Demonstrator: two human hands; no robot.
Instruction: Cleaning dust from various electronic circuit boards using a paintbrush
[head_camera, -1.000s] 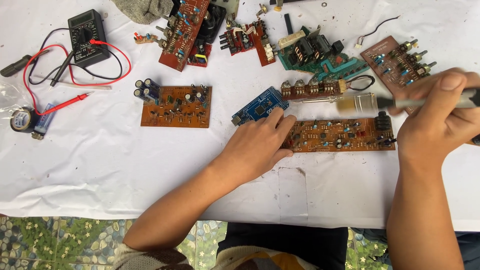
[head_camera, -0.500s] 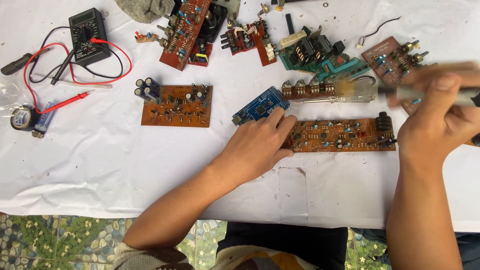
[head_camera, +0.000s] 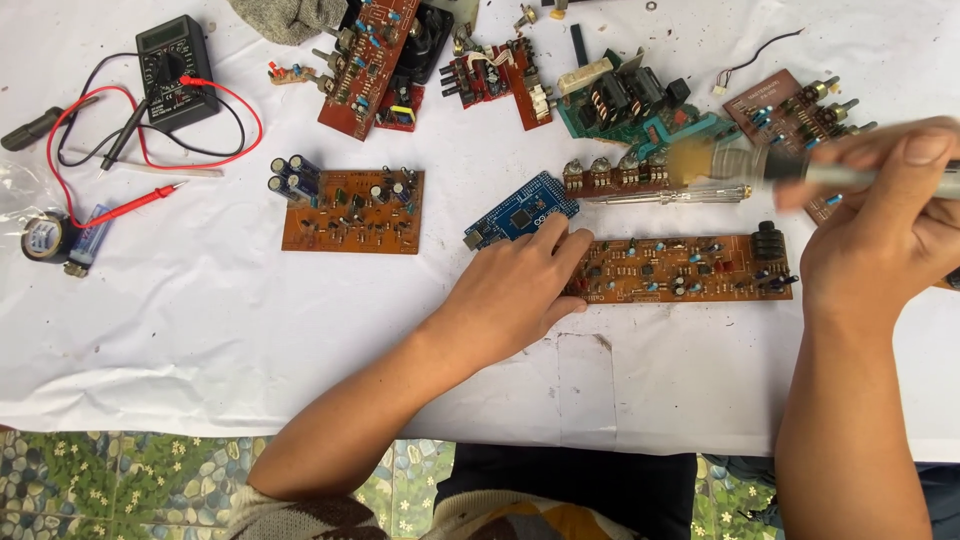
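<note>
My left hand (head_camera: 520, 290) lies flat on the left end of a long brown circuit board (head_camera: 690, 270), fingers spread, pressing it to the white tablecloth. My right hand (head_camera: 880, 230) is closed on the handle of a small brush (head_camera: 730, 160). The brush is motion-blurred, and its pale bristles hover above the right part of the long board, near a narrow board with round knobs (head_camera: 615, 178). A blue microcontroller board (head_camera: 522, 212) sits just beyond my left fingertips.
A brown board with capacitors (head_camera: 350, 212) lies to the left. A multimeter (head_camera: 175, 70) with red and black leads sits far left, above a tape roll (head_camera: 45, 238). Several more boards crowd the back, among them a green one (head_camera: 630, 100). The table's front edge (head_camera: 500, 435) is near me.
The brush has swept sideways over the boards, right and then back left, and now sits a little higher. My left hand has stayed on the long board.
</note>
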